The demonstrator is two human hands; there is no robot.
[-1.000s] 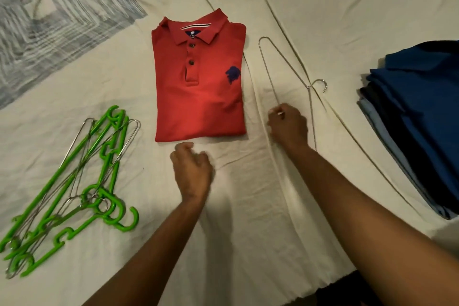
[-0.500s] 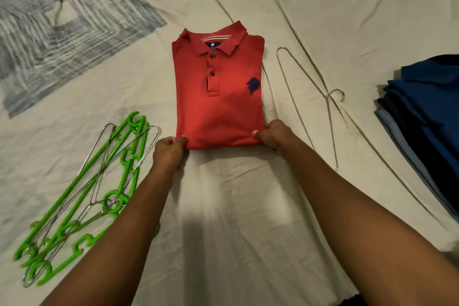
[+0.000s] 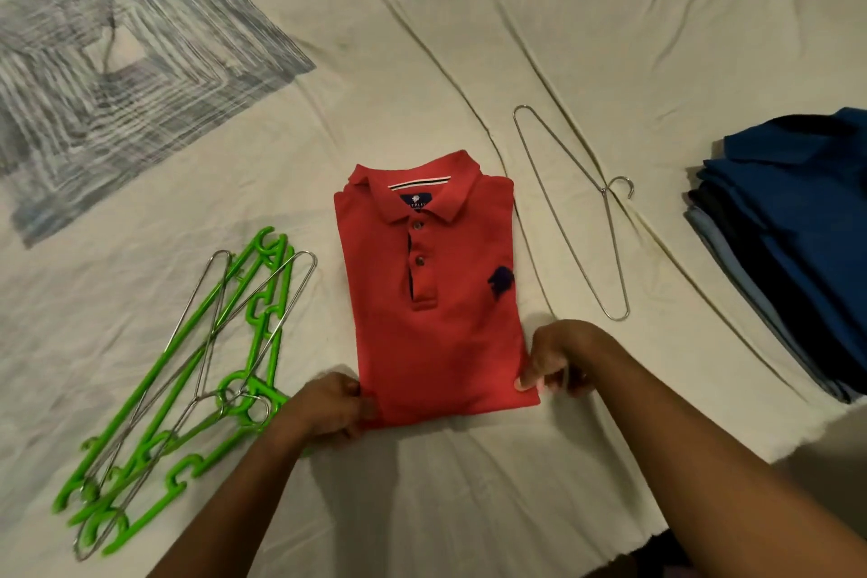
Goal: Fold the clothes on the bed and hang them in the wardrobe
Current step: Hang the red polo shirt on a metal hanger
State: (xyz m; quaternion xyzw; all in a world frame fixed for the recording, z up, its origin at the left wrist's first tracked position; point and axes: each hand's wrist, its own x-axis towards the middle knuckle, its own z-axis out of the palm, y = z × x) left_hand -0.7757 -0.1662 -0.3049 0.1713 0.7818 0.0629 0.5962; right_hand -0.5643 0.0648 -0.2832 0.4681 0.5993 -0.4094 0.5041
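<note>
Both hands [image 3: 328, 408] [image 3: 556, 359] pinching the folded red polo's [image 3: 431, 324] near corners on a creased cream bedsheet [image 3: 469, 497]

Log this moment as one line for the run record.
phase: folding | red polo shirt: folded on bed sheet | left hand, right hand: pinching bottom corners | wire hanger: beside, untouched

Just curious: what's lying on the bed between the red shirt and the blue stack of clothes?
A single wire hanger lies flat on the sheet there, right of the red shirt and left of the blue stack, seen from the head camera.
</note>
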